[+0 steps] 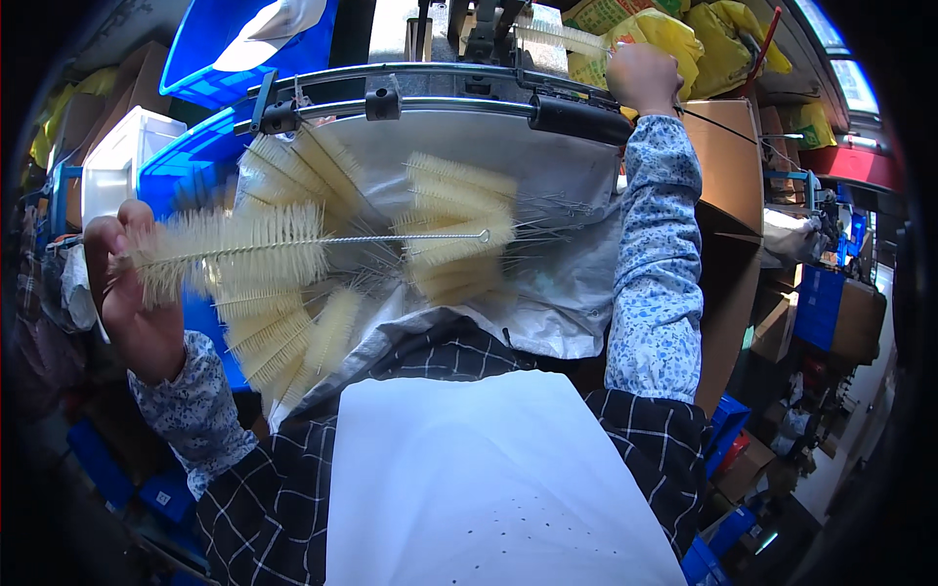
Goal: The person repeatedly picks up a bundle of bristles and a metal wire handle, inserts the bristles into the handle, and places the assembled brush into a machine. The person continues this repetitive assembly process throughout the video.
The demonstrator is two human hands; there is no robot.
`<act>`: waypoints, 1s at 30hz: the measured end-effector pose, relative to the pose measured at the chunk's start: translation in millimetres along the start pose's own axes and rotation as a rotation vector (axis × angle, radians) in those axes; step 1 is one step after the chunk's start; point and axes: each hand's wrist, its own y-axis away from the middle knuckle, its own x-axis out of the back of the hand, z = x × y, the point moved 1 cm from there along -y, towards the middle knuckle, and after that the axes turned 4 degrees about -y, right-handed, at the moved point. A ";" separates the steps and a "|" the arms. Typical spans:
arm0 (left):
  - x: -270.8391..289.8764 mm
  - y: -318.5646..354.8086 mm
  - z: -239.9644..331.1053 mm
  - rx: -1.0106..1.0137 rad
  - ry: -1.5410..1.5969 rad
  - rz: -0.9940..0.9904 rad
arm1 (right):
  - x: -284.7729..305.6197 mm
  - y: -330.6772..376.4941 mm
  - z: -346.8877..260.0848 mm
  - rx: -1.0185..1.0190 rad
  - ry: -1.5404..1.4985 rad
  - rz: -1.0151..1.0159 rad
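A cream-bristled bottle brush [244, 244] with a twisted wire stem and end loop extends rightward from my left hand [137, 283], whose fingers are closed around its bristled end. Beneath it, several more cream brushes [278, 337] fan out at the left. Another stack of brushes [459, 190] lies in the middle, wire stems pointing right, on a white plastic sheet [557, 327]. At the upper right my right hand [645, 80] is a closed fist beside a metal frame. A pale brush [557, 37] runs up to this fist; its grip is hidden.
The frame's horizontal metal bar [440, 104], with a black padded roller [581, 119], crosses above the sheet. Blue bins [200, 73] and a white container [122, 161] stand at left. A cardboard box [725, 161] and yellow bags [664, 34] are at right.
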 end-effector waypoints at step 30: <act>-189.5 -49.6 -149.8 0.119 -1.487 -1.086 | 24.1 41.6 -85.9 0.208 -0.263 0.145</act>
